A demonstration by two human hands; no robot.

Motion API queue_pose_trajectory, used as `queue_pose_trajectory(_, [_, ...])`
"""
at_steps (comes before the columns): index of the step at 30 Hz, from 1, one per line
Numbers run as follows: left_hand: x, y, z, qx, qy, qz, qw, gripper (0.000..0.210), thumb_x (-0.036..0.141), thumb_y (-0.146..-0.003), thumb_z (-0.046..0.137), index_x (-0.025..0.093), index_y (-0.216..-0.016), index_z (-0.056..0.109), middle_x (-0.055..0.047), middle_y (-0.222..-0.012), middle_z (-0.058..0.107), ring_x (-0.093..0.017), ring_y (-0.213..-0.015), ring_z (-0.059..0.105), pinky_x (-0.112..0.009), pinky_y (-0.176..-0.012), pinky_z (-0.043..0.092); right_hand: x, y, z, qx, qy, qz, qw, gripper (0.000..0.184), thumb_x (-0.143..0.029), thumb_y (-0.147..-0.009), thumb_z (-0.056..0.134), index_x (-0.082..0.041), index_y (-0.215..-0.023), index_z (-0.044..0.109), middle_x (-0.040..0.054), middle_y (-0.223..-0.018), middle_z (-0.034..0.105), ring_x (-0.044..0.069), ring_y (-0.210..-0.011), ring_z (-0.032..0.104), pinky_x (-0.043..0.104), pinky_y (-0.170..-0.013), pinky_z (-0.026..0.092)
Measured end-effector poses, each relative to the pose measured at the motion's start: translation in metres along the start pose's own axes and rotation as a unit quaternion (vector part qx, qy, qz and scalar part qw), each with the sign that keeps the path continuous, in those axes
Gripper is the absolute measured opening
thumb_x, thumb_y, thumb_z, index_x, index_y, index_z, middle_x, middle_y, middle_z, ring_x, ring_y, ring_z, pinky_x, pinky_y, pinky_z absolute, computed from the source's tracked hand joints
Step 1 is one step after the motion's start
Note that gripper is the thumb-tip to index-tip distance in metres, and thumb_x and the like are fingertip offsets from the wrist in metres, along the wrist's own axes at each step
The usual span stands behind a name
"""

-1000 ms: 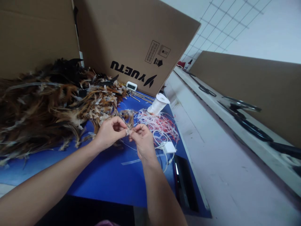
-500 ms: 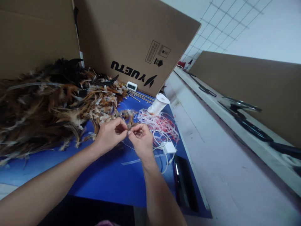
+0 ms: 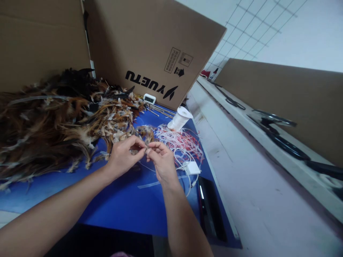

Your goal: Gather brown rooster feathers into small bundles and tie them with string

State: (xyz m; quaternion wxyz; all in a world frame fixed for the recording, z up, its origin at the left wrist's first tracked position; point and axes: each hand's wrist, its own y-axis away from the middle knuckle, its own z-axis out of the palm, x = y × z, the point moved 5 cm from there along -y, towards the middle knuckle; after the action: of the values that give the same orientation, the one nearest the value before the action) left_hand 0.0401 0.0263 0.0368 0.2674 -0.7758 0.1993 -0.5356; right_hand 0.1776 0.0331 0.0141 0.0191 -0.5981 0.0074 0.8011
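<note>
My left hand [image 3: 125,154] and my right hand [image 3: 162,159] meet over the blue table, thumbs and fingertips pinched close together. What lies between the fingertips is too small and hidden to name. Just beyond the fingers is a small clump of brown feathers [image 3: 145,132]; I cannot tell whether they touch it. A large heap of brown, black and cream feathers [image 3: 53,125] spreads to the left of my left hand. Past my right hand lies a tangle of white and red strips [image 3: 182,141], with a white spool [image 3: 179,119] behind it.
Behind stands a large cardboard box [image 3: 150,43], with a small white digital display [image 3: 149,99] and thin sticks [image 3: 163,111] at its foot. At right are a white adapter [image 3: 191,167] with its cable and a dark phone-like slab [image 3: 211,208]. Scissors [image 3: 235,103] lie on the ledge.
My right hand's fingers have shifted and opened out slightly, while the fingertips of both hands stay together. The camera view has moved very slightly. The surrounding things stay put.
</note>
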Motion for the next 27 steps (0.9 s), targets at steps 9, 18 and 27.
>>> queue_pose_trajectory(9, [0.002,-0.002,-0.001,0.006,0.013,-0.018,1.0,0.007,0.015,-0.075,0.066,0.018,-0.081,0.062,0.001,-0.076,0.07,-0.011,-0.067,0.068,-0.02,-0.065,0.056,-0.004,-0.002,-0.002,0.0,0.021,0.004,1.0,0.011,-0.021,-0.063,0.07,-0.016,-0.073,0.068,-0.0044,-0.055,0.06,0.007,-0.047,0.053,0.019,-0.046,0.046])
queue_pose_trajectory(18, [-0.007,-0.002,0.003,-0.007,0.095,-0.075,0.993,0.011,0.017,-0.074,0.067,0.018,-0.08,0.058,0.0,-0.077,0.07,-0.013,-0.067,0.069,-0.023,-0.065,0.057,-0.006,-0.003,-0.004,-0.023,0.097,-0.023,0.995,0.01,-0.024,-0.069,0.067,-0.017,-0.076,0.068,-0.0045,-0.057,0.061,0.008,-0.049,0.054,0.02,-0.047,0.047])
queue_pose_trajectory(27, [-0.008,-0.003,0.004,-0.018,0.106,-0.107,0.988,0.014,0.02,-0.073,0.069,0.018,-0.078,0.056,-0.001,-0.075,0.07,-0.014,-0.065,0.069,-0.025,-0.064,0.057,-0.009,-0.001,-0.004,-0.013,0.116,-0.028,0.993,0.012,-0.025,-0.067,0.071,-0.017,-0.073,0.065,-0.0046,-0.057,0.061,0.008,-0.048,0.055,0.02,-0.048,0.047])
